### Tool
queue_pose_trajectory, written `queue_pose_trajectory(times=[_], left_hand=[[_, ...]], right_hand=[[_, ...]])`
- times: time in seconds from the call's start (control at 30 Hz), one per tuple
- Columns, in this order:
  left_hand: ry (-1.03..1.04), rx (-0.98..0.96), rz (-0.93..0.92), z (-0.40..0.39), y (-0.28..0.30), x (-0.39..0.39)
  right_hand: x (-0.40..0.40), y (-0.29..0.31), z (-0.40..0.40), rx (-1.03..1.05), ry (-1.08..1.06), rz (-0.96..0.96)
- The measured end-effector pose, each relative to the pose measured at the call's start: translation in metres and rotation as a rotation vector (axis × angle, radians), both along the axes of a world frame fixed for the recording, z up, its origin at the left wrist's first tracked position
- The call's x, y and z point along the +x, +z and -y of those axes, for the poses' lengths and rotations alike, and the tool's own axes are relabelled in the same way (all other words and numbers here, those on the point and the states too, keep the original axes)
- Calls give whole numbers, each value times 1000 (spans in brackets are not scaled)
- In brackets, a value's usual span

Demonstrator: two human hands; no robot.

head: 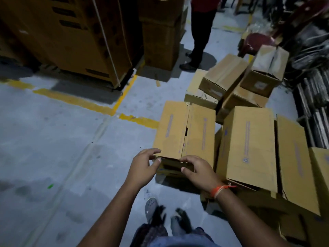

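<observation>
Head view: the box (185,131) lies on the floor (62,148) at frame centre and stretches away from the hands. The left hand (144,166) pinches its near left corner, finger above and thumb below. The right hand (197,170) grips the near edge just beside it. More boxes (249,143) crowd the right.

The box (185,129) is tan cardboard, with a faint purple line of print down each top flap. Left of it the floor (62,139) is mottled grey, crossed by worn yellow stripes (74,100) — plus one green speck (50,186). Below the box: an orange thread (220,190) and grey shoes (151,205). Beyond it — a dark red chair (258,41), a red shirt (203,4), black trousers (201,38).
</observation>
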State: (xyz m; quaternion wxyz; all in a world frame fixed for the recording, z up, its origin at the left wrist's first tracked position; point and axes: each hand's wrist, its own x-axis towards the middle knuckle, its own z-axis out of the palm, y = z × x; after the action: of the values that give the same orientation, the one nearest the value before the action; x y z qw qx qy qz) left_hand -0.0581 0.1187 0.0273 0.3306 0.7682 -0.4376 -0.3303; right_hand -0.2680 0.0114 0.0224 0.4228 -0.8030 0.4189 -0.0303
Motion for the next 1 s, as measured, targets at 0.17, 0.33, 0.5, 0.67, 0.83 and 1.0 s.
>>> queue_pose_trajectory(times=[0.17,0.33,0.5,0.67,0.83,1.0], left_hand=[[-91,49,16,53,-50,16],[-139,121,34,98,-105,20],[-115,252,98,148,-182,19],[-94,397,242,194,-269,14],[-18,524,406,214,-332,12],[58,547,430,219,-341,25]], right_hand=[[12,-46,20,18,-172,-10],[31,-97,48,-3,-356,19],[45,-171,95,17,-485,-95],[46,-241,137,11,-459,-213],[25,-297,169,-11,-458,-338],[14,-320,194,-141,-572,-351]])
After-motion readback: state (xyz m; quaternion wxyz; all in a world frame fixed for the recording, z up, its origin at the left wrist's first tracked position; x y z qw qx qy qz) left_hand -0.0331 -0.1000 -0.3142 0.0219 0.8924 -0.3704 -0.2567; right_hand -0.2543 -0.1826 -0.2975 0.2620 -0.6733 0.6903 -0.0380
